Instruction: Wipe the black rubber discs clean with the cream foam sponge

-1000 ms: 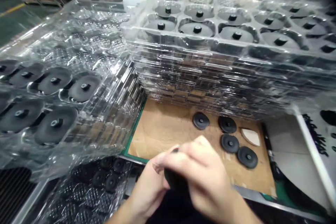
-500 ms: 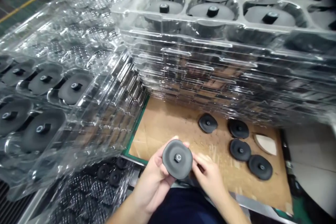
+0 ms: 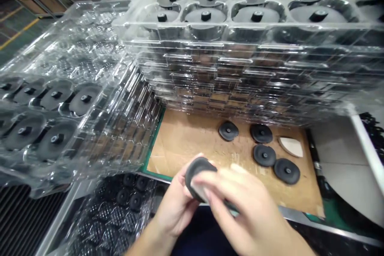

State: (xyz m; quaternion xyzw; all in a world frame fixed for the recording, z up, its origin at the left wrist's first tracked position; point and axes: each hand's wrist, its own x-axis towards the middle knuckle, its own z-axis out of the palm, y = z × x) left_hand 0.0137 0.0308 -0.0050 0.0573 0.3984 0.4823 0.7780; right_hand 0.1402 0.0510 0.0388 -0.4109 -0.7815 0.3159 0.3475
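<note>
My left hand (image 3: 175, 206) grips a black rubber disc (image 3: 191, 171) by its edge, tilted, above the front of the cardboard sheet (image 3: 183, 136). My right hand (image 3: 247, 200) lies over the disc's face with its fingers pinched. A pale patch shows under those fingertips; blur hides what it is. The middle of the disc is covered by the right fingers. Several similar black discs with a raised centre hub lie on the cardboard, the nearest a round disc (image 3: 287, 171). Beside them is a whitish, wedge-shaped piece (image 3: 291, 146).
A tall stack of clear plastic trays (image 3: 207, 56) filled with discs stands behind the cardboard. Another tray stack (image 3: 117, 124) rises at the left. Lower left, a plastic-lined tray (image 3: 115, 212) holds small black round parts. A white panel edge (image 3: 367, 148) stands at the right.
My right hand has moved from beside the disc onto its face, covering the hub. The disc has tilted in my left hand. My view has shifted slightly.
</note>
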